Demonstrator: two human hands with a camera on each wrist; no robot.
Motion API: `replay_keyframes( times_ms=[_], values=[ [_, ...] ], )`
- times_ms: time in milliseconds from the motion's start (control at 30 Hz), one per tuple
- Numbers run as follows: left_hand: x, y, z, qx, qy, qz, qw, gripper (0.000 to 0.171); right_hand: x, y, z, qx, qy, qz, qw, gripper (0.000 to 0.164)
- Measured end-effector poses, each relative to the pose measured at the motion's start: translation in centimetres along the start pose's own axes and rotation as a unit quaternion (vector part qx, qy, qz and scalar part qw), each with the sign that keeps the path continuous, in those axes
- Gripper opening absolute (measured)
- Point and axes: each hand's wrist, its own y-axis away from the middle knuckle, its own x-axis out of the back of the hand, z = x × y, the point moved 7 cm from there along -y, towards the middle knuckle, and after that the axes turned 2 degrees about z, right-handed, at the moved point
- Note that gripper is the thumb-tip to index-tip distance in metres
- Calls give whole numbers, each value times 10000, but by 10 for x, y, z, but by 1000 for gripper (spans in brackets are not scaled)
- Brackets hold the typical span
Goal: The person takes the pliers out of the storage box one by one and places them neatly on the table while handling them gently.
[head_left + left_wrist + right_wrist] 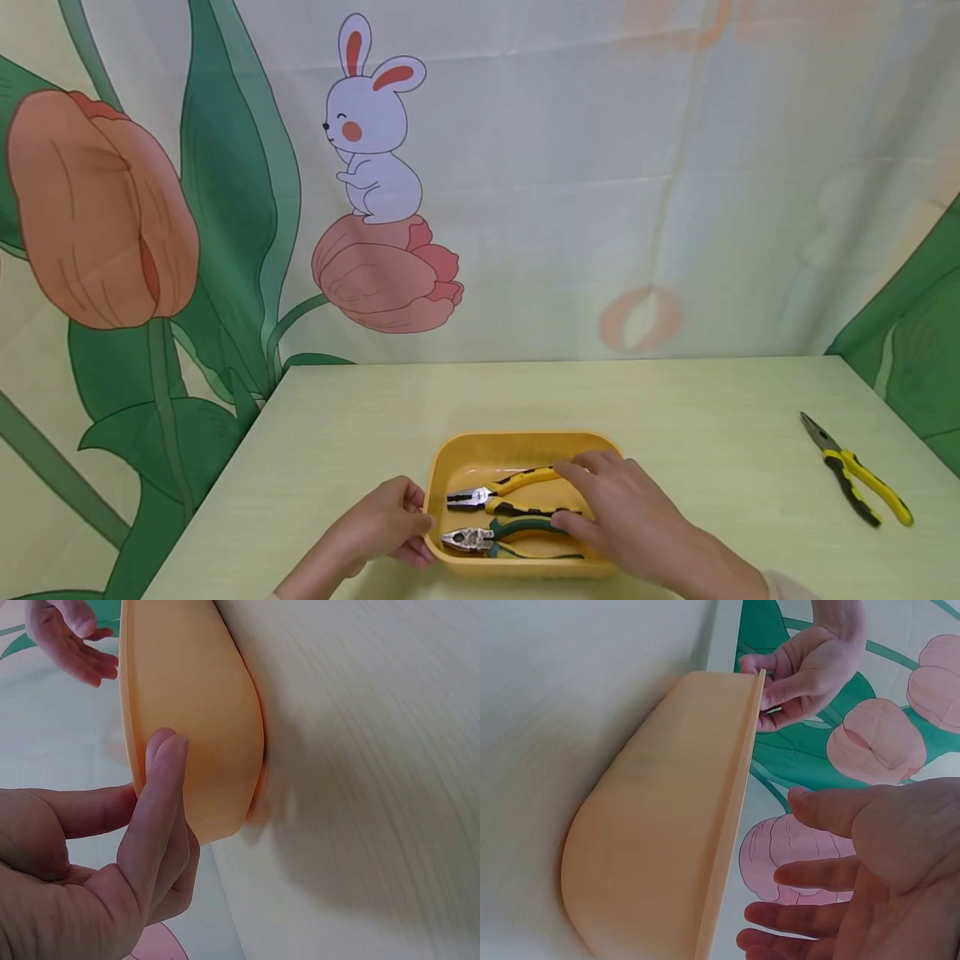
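A yellow plastic tray (525,568) stands on the table near its front edge. My left hand (390,523) pinches its left end, the thumb at the rim and the fingers (161,802) against the outer wall. Inside lie two pairs of pliers side by side, jaws to the left: combination pliers with yellow-and-black handles (525,480) and, nearer me, combination pliers with green-and-yellow handles (517,527). Over the tray's right end hovers my right hand (637,517), its fingers spread and relaxed in the right wrist view. It covers the handle ends in the head view.
Long-nose pliers (855,475) with yellow-and-black handles lie on the table (720,442) at the far right. Behind the table hangs a cloth backdrop (555,208) printed with tulips and a rabbit.
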Motion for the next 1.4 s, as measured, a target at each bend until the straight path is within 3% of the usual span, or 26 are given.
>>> replay_keyframes(
  times_ms=[333,767,1400],
  values=[
    [0,-2,-2,22,-33,19,10000,18,-6,-4,-14,243,95,37,9997,53],
    [-2,2,1,-342,167,16,9993,17,-21,-11,-17,348,14,-448,9984,52],
    [-1,3,1,-380,246,14,9990,18,-39,-23,-22,450,-123,-672,9966,50]
  ],
)
